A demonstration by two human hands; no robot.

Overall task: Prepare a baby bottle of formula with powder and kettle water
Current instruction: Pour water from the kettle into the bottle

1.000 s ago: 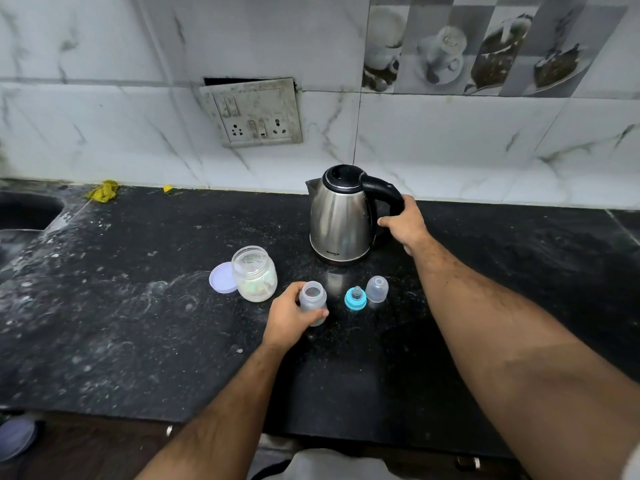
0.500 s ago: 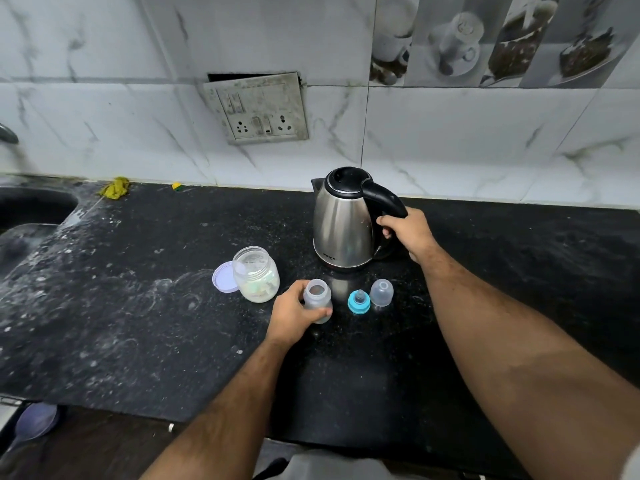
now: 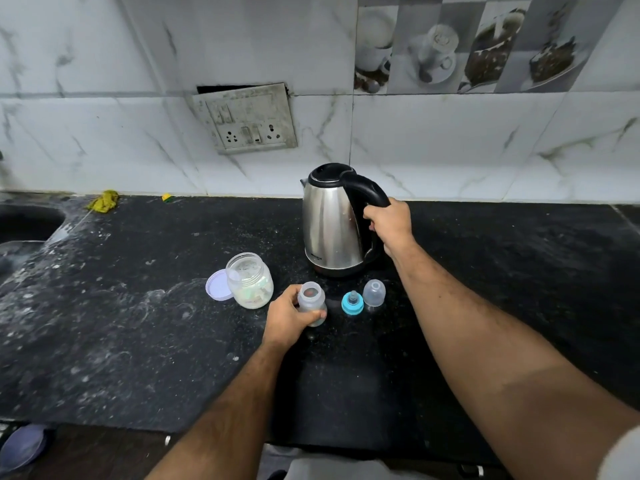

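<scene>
Head view: my right hand [image 3: 389, 225] has wrapped fully round the kettle [image 3: 332, 223] handle; my left hand [image 3: 289, 315] still grips the open bottle [image 3: 311, 301], so pouring looks next.

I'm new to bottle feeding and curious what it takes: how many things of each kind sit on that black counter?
Kettle: 1
Bottle: 1
Teat ring: 1
Cap: 1
Jar: 1
Lid: 1
Yellow scraps: 2
Total: 8
</scene>
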